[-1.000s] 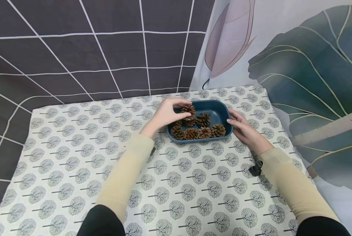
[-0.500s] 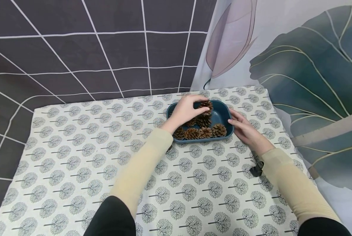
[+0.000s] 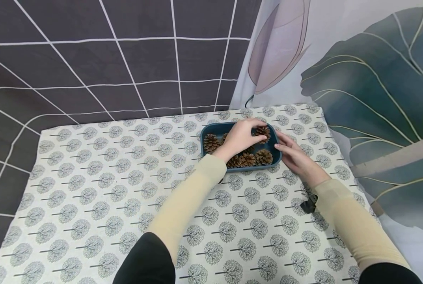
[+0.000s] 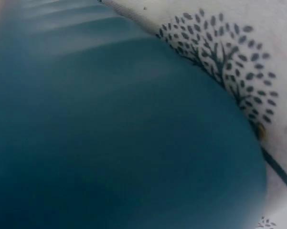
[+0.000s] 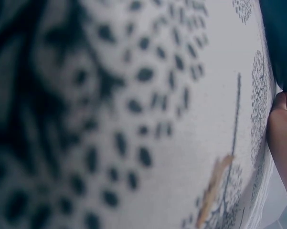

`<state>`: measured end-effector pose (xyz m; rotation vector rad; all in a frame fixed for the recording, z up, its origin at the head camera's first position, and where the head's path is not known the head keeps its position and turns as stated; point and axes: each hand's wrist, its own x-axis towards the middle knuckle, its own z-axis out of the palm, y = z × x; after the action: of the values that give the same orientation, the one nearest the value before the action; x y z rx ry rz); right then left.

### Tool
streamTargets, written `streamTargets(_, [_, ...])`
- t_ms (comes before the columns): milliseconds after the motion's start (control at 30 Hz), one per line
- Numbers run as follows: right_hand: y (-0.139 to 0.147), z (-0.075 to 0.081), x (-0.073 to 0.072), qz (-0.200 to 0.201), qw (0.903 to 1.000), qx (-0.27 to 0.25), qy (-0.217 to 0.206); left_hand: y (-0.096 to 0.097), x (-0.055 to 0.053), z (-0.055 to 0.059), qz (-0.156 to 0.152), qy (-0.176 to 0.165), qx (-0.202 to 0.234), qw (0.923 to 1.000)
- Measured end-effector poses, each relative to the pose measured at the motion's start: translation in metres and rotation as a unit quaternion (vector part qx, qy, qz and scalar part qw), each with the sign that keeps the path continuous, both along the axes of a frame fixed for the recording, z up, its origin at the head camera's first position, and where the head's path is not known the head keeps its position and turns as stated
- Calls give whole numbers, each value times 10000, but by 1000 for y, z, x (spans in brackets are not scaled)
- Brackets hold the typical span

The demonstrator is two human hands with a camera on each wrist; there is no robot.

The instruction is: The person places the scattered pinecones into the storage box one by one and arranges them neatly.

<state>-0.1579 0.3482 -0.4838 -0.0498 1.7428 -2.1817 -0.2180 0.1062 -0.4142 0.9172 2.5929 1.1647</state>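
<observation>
In the head view, my left hand [image 3: 240, 138] reaches over a dark blue rectangular tub [image 3: 211, 130] and pinches a brown pine cone [image 3: 263, 134] near the tub's far right corner. Another pine cone [image 3: 210, 142] lies at the tub's left end. More pine cones [image 3: 263, 157] line its near side, partly covered by my left hand and wrist. At the tub's right end my right hand [image 3: 296, 158] holds the rim, thumb on top. The tub's wall [image 4: 133, 124] fills most of the left wrist view, and part of my right hand [image 5: 282, 129] shows in the right wrist view.
A white cloth with printed grey trees [image 3: 112, 197] covers the table. Behind stands a dark cloth with white grid lines [image 3: 140, 59]; a leaf-patterned curtain [image 3: 367, 86] hangs at the right. A thin tan sliver [image 5: 214, 191] lies blurred in the right wrist view.
My left hand has moved right across the tub with the pine cone, from the left part to the right end. The left pine cones are now uncovered. My right hand has stayed on the rim.
</observation>
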Motion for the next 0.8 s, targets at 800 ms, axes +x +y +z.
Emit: streamTargets(800, [0,-1,1,20,9999,-130,48,28,0,-11,-265,-6,-1109,9935])
